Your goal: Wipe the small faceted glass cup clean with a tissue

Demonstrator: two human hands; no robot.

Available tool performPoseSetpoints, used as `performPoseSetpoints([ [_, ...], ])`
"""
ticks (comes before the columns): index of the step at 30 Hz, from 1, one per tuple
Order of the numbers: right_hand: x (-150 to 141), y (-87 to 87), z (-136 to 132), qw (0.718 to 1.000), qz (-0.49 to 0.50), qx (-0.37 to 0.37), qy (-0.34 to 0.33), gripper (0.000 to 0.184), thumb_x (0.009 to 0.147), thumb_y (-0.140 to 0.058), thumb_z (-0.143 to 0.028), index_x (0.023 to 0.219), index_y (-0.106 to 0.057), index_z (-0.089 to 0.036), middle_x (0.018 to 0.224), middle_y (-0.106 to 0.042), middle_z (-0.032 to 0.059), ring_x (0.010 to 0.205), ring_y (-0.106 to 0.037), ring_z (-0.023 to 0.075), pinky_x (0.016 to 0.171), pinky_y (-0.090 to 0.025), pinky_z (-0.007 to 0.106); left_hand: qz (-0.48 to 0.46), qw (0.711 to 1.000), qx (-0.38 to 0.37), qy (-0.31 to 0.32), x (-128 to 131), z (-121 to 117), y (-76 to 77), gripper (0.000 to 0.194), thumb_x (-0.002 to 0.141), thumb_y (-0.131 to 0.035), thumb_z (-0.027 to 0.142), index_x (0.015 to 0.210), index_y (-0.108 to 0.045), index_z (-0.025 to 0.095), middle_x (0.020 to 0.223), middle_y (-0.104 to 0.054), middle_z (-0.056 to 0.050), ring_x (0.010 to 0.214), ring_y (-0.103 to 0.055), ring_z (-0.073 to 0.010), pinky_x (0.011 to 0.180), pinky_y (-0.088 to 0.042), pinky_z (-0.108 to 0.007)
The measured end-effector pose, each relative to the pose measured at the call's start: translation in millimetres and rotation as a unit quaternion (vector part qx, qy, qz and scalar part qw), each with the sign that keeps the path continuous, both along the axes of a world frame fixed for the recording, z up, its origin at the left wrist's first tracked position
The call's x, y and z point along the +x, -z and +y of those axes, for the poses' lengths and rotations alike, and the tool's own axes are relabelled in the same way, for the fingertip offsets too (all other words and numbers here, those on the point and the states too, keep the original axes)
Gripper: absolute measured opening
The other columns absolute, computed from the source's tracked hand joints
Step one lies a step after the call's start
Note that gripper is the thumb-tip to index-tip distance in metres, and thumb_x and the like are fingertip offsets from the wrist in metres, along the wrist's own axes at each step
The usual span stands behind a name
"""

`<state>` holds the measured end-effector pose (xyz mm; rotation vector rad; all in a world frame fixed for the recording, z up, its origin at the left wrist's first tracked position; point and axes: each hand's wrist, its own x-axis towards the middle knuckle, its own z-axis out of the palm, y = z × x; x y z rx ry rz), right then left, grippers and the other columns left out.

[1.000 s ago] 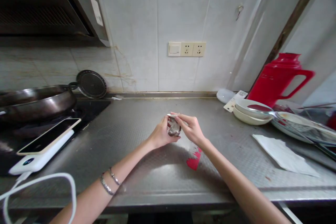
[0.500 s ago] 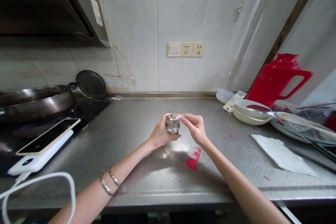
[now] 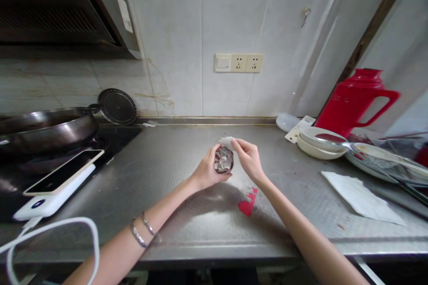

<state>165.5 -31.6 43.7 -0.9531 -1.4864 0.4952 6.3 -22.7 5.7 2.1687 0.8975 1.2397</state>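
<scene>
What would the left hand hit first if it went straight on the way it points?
Likely the right hand, just past the silvery object that the left hand holds; depth between them is unclear.

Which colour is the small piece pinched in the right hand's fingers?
The small piece in the right hand is white; the head view shows it.

A round, silvery-brown object (image 3: 224,160) with a shiny, crinkled-looking face is held in the left hand (image 3: 206,170). A small, ragged white scrap (image 3: 227,140) is pinched in the right hand (image 3: 249,159), just by the object's upper edge.
</scene>
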Motion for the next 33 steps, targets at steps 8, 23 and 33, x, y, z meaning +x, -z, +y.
performPoseSetpoints([
  [8,-12,7.4,-9,0.995,-0.092,0.048,0.011,0.036,0.094,-0.046,-0.040,0.095,-0.073,-0.017,0.072,-0.070,0.0028,0.065,-0.063,0.0149,0.060,-0.046,0.023,-0.015,0.999,0.007,-0.031,1,3,1.2,0.086,0.056,-0.081,0.023,0.129,-0.036,0.020,0.124,-0.059,-0.012,0.107,-0.061,-0.0245,0.093,-0.050,-0.040],
  [23,-6,2.0,-2,0.998,-0.013,0.062,0.025,0.030,0.093,-0.049,-0.039,0.102,-0.072,-0.021,0.106,-0.073,0.0075,0.097,-0.067,0.0226,0.086,-0.052,0.035,-0.099,0.991,-0.049,-0.076,-3,12,-4.1,0.077,0.059,-0.082,0.030,0.122,-0.039,0.018,0.109,-0.064,-0.008,0.093,-0.064,-0.0197,0.085,-0.050,-0.034],
  [33,-21,-10.3,29,0.965,-0.166,0.200,-0.015,0.026,0.094,-0.048,-0.033,0.087,-0.070,-0.021,0.092,-0.066,0.0077,0.088,-0.063,0.0187,0.079,-0.051,0.031,-0.065,0.989,-0.057,-0.117,-1,10,-7.5,0.076,0.055,-0.082,0.024,0.119,-0.043,0.018,0.104,-0.065,-0.007,0.093,-0.064,-0.0228,0.082,-0.051,-0.036],
])
